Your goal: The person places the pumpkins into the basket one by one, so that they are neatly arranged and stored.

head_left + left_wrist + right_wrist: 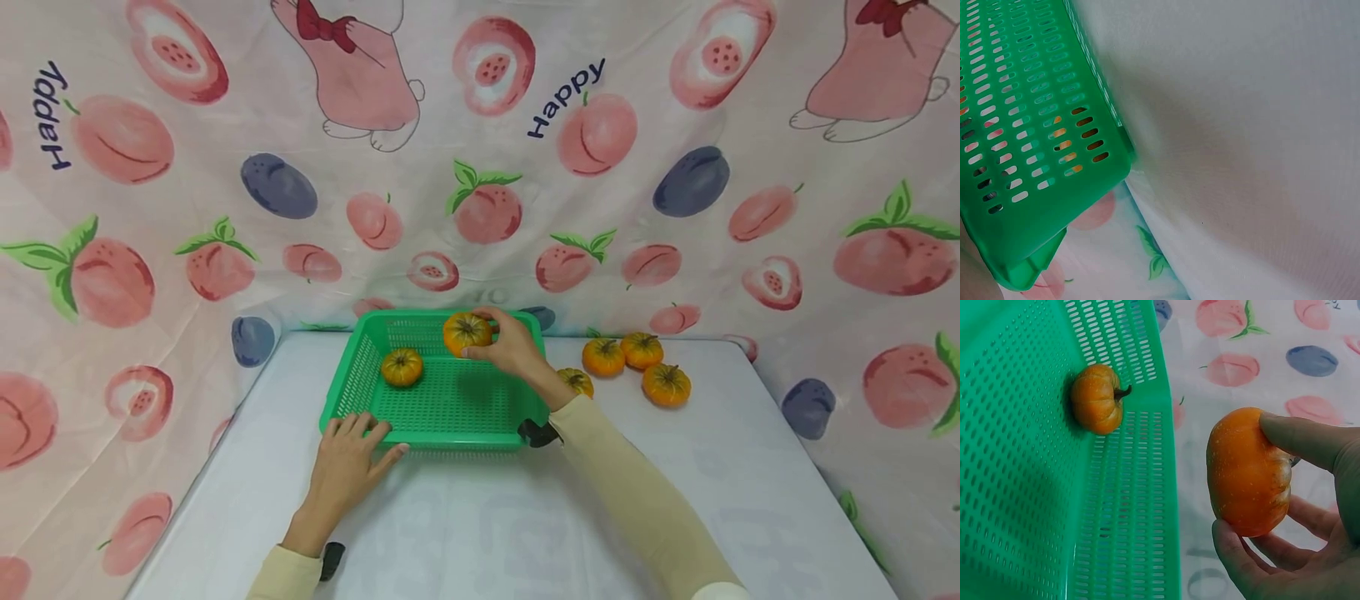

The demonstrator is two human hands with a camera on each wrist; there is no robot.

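A small orange pumpkin (467,333) is gripped between the thumb and fingers of my right hand (510,342), above the far right part of the green plastic basket (450,440). The right wrist view shows this pumpkin (1249,472) from its side, with the thumb at one edge and fingertips at the other. A second pumpkin (402,367) sits inside the basket toward the left. My left hand (343,467) rests its fingers on the basket's near left corner, thumb stretched along the near side. In the left wrist view the basket wall (1029,125) hides most of that hand.
Right of the basket, several more pumpkins lie on the white table (480,525): a cluster with one pumpkin (667,385) nearest the front, and another pumpkin (576,382) partly behind my right forearm. A fruit-printed cloth (420,108) hangs behind and at both sides.
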